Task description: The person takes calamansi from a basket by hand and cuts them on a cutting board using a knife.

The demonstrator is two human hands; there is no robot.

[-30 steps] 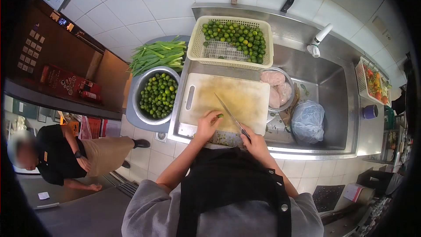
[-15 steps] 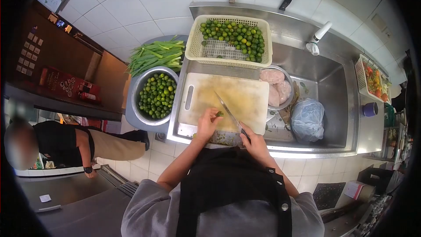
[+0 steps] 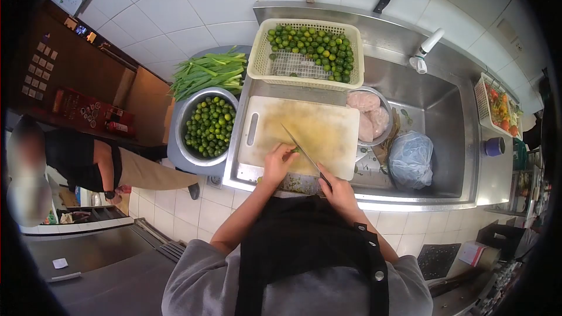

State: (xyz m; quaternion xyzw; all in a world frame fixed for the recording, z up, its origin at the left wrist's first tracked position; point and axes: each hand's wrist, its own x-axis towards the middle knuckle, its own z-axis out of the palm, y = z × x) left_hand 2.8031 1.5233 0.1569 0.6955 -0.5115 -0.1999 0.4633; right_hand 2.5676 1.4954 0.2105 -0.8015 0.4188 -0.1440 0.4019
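My left hand (image 3: 277, 164) pinches a small green lime over the near part of a white cutting board (image 3: 328, 117); the fruit is mostly hidden by my fingers. My right hand (image 3: 341, 192) is wrapped around the handle of a kitchen knife (image 3: 302, 150). Its blade points away and to the left, crossing close beside my left fingertips. Left of the board, a metal bowl (image 3: 179, 147) is full of small green limes (image 3: 206, 129). Behind the board, a cream plastic basket (image 3: 253, 70) holds more limes (image 3: 316, 41).
Green leafy stalks (image 3: 208, 71) lie behind the bowl. Right of the board are a bowl of raw meat (image 3: 370, 118), a plastic bag (image 3: 411, 160) in the sink (image 3: 448, 105) and a faucet (image 3: 422, 52). At left, another person (image 3: 88, 158) stands near a counter.
The knife blade has shifted slightly left, closer to my left fingers, and the lime is now more covered. At left, the other person has shifted position, one foot moving nearer.
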